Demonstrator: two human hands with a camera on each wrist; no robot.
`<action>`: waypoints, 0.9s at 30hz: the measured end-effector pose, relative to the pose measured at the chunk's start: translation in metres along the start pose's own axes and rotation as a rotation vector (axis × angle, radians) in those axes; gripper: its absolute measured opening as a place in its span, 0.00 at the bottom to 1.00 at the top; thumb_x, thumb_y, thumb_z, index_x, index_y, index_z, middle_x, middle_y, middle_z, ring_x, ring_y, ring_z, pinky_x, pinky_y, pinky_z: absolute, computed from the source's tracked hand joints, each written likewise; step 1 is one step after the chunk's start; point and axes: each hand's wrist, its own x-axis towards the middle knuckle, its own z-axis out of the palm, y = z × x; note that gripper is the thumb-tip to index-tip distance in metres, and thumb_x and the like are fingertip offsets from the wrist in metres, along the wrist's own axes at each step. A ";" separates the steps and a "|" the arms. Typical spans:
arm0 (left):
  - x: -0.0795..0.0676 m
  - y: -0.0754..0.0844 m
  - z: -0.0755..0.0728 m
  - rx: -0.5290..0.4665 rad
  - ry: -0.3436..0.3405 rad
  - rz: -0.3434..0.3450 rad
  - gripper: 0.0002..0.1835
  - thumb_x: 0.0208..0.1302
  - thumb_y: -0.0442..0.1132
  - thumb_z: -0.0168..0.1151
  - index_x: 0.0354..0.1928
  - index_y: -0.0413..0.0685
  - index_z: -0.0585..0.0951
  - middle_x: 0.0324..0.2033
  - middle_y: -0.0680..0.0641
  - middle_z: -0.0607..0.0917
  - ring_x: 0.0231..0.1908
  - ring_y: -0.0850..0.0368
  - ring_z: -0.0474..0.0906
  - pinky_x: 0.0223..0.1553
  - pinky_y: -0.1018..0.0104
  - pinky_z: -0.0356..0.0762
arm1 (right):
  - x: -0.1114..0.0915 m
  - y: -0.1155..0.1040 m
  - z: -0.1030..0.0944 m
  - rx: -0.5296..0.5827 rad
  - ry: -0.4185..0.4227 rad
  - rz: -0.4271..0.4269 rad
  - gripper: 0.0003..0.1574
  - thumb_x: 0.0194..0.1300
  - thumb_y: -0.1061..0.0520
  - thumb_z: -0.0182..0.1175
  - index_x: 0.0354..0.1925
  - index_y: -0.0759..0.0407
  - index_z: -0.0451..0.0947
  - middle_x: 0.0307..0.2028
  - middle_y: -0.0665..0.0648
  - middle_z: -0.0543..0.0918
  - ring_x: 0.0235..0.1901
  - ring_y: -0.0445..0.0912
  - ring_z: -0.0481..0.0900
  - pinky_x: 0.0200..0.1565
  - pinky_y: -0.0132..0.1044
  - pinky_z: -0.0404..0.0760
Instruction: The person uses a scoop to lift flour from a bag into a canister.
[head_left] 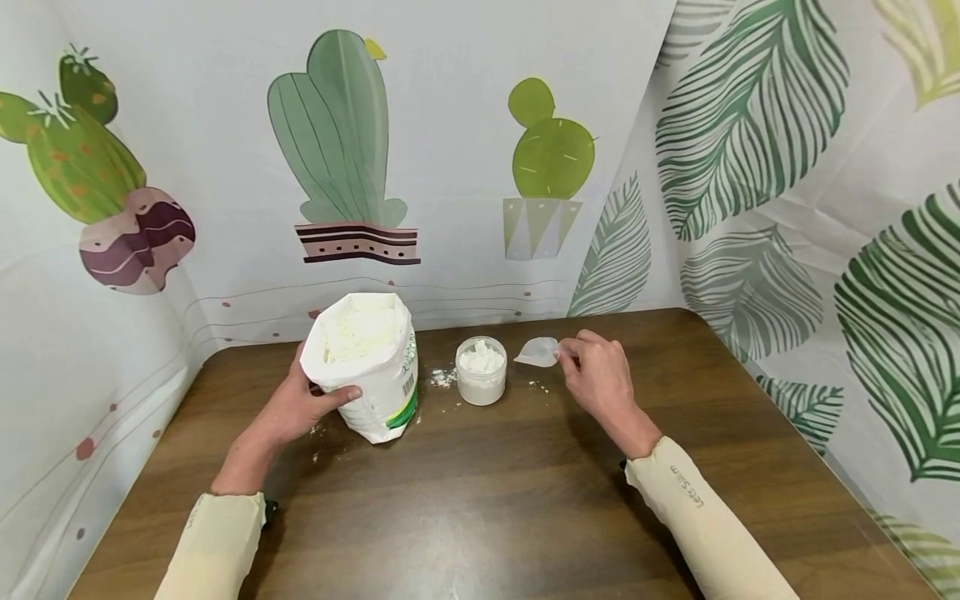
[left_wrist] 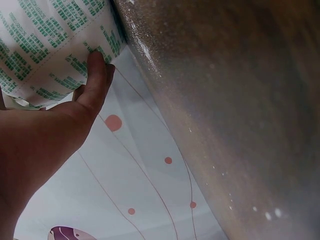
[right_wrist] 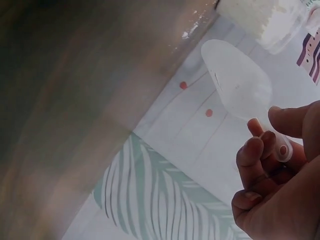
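My left hand (head_left: 296,408) grips an opened white paper bag of white powder (head_left: 375,400) round its left side, thumb across the front. Green print covers the bag's side in the left wrist view, where the left hand's fingers (left_wrist: 96,82) wrap its lower part. The bag tilts slightly. Between thumb and fingers my right hand (head_left: 597,371) pinches the short handle of a translucent plastic scoop (right_wrist: 240,82). The scoop's bowl points left, toward a clear jar (head_left: 482,387) heaped with white powder (head_left: 482,358). No powder heap shows in the scoop.
Spilled powder (head_left: 442,378) lies between bag and jar, with a few crumbs (head_left: 537,386) right of the jar. The brown wooden table (head_left: 465,517) ends at a printed cloth backdrop (head_left: 457,167) with cacti and leaves.
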 end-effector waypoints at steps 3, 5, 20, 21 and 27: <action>0.000 0.000 0.000 0.006 0.009 0.017 0.62 0.65 0.36 0.78 0.85 0.66 0.41 0.76 0.43 0.61 0.68 0.51 0.66 0.59 0.76 0.69 | -0.001 0.002 0.003 -0.003 -0.008 0.000 0.04 0.68 0.61 0.72 0.38 0.62 0.91 0.27 0.55 0.81 0.27 0.51 0.81 0.33 0.50 0.72; 0.000 0.000 0.000 0.008 0.008 0.015 0.62 0.65 0.36 0.78 0.85 0.64 0.42 0.76 0.43 0.61 0.68 0.49 0.65 0.59 0.76 0.69 | -0.002 0.003 0.003 -0.006 -0.015 0.001 0.05 0.68 0.61 0.72 0.39 0.62 0.92 0.27 0.55 0.82 0.27 0.52 0.81 0.33 0.50 0.72; 0.001 0.001 -0.001 0.017 -0.002 -0.025 0.58 0.66 0.39 0.77 0.84 0.59 0.44 0.74 0.43 0.65 0.67 0.50 0.67 0.59 0.72 0.71 | -0.009 0.010 0.005 -0.016 -0.041 -0.014 0.05 0.65 0.61 0.73 0.35 0.64 0.90 0.27 0.55 0.81 0.26 0.50 0.80 0.30 0.49 0.78; 0.001 0.000 -0.001 0.017 -0.001 -0.025 0.58 0.66 0.39 0.78 0.83 0.59 0.44 0.74 0.43 0.65 0.67 0.50 0.67 0.58 0.73 0.72 | -0.009 0.011 0.005 -0.015 -0.050 -0.005 0.06 0.65 0.61 0.73 0.35 0.65 0.90 0.28 0.56 0.82 0.26 0.51 0.81 0.31 0.49 0.79; 0.001 -0.001 -0.001 0.023 -0.002 -0.033 0.58 0.65 0.39 0.78 0.83 0.58 0.44 0.74 0.43 0.64 0.67 0.50 0.67 0.58 0.73 0.71 | -0.011 0.009 0.005 -0.022 -0.110 0.060 0.09 0.65 0.59 0.74 0.38 0.66 0.90 0.33 0.57 0.85 0.30 0.51 0.82 0.34 0.49 0.82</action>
